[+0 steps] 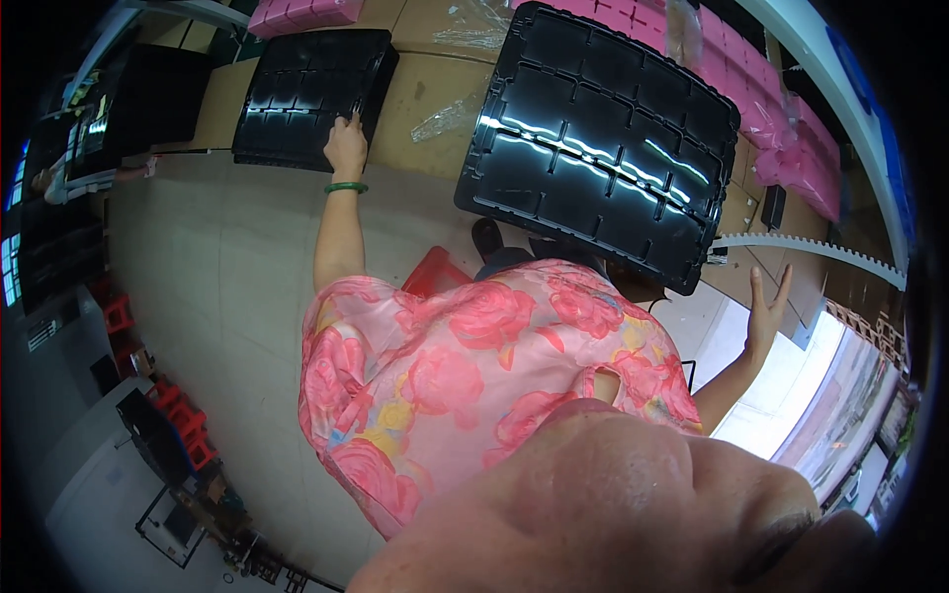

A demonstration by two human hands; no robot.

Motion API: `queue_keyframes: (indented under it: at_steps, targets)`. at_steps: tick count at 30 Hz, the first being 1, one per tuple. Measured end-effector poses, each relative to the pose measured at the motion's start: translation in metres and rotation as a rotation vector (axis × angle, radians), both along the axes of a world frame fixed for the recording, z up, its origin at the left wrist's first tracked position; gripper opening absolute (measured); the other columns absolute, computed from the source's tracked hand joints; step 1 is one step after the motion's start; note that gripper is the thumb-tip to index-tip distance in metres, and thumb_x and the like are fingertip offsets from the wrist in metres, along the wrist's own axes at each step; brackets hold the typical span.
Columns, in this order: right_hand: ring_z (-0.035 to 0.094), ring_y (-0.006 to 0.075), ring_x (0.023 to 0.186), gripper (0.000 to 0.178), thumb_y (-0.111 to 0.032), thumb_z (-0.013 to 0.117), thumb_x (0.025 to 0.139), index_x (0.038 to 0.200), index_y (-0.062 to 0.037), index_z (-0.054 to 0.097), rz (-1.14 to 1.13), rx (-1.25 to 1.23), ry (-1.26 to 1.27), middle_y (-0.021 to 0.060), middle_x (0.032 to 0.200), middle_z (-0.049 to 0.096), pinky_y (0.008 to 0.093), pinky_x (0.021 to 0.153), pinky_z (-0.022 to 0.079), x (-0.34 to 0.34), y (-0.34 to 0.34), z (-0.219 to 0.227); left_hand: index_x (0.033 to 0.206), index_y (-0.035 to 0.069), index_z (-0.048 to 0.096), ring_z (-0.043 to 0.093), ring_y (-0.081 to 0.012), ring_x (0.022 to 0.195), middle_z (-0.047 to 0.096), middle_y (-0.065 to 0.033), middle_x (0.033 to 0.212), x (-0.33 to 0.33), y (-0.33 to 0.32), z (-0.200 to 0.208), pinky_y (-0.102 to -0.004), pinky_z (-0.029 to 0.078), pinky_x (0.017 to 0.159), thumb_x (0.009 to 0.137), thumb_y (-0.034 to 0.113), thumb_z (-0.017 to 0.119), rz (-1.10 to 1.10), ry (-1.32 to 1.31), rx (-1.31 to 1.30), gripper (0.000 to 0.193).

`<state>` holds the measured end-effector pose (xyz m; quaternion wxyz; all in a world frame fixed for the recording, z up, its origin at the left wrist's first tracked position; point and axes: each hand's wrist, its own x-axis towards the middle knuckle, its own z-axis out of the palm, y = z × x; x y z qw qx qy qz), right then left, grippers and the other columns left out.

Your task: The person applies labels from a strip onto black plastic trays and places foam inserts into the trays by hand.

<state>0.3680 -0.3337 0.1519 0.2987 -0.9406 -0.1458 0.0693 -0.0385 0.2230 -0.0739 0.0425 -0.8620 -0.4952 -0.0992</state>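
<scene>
My left hand (346, 146) reaches out to the left, with a green bangle (346, 187) at the wrist. Its bent fingers close on the near right part of a black plastic tray (308, 84), which looks stacked on others. Off to the right, my right hand (766, 314) is raised with two fingers spread apart, holding nothing; its other fingers are hard to make out. Between my hands lies a larger-looking black tray (603, 138) with molded compartments. It sits just in front of my body, nearest to my right hand.
Brown cardboard (420, 99) lies between the trays, with clear plastic wrap (450, 117) on it. Pink stacked packs (727, 64) line the far right. A pale toothed strip (820, 244) curves beside my right hand. A red stool (435, 273) stands by my legs.
</scene>
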Motion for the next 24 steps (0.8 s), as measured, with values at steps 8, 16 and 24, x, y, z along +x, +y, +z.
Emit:
queue_keyframes:
  at_steps: [8, 16, 24]
  targets:
    - [0.047, 0.0276, 0.123, 0.073, -0.031, 0.075, 0.08, 0.136, -0.0001, 0.041, 0.003, 0.52, 0.026, 0.0173, 0.133, 0.05, 0.0381, 0.102, 0.037, 0.164, -0.026, -0.128, 0.118, 0.01, 0.056, 0.062, -0.0293, 0.093, 0.057, -0.0117, 0.107, -0.007, -0.005, 0.007, -0.0417, 0.055, 0.068, 0.093, 0.019, 0.044, 0.086, 0.226, -0.113, 0.029]
    - [0.058, 0.0138, 0.102, 0.056, -0.025, 0.071, 0.084, 0.131, -0.0035, 0.049, -0.059, 0.599, 0.297, 0.009, 0.112, 0.061, 0.0256, 0.087, 0.043, 0.133, -0.003, -0.128, 0.124, 0.008, 0.055, 0.061, -0.028, 0.099, 0.057, -0.0117, 0.109, 0.007, -0.006, 0.0, -0.0415, 0.054, 0.073, 0.092, 0.016, 0.044, 0.193, 0.233, -0.133, 0.034]
    - [0.057, 0.016, 0.107, 0.053, -0.026, 0.069, 0.087, 0.13, -0.0015, 0.05, 0.105, 0.345, 0.406, 0.0121, 0.118, 0.059, 0.0281, 0.093, 0.042, 0.13, -0.011, -0.115, 0.122, 0.009, 0.057, 0.059, -0.0258, 0.096, 0.056, -0.0098, 0.108, 0.01, -0.018, 0.0, -0.038, 0.055, 0.071, 0.088, 0.013, 0.047, 0.141, 0.195, -0.047, 0.036]
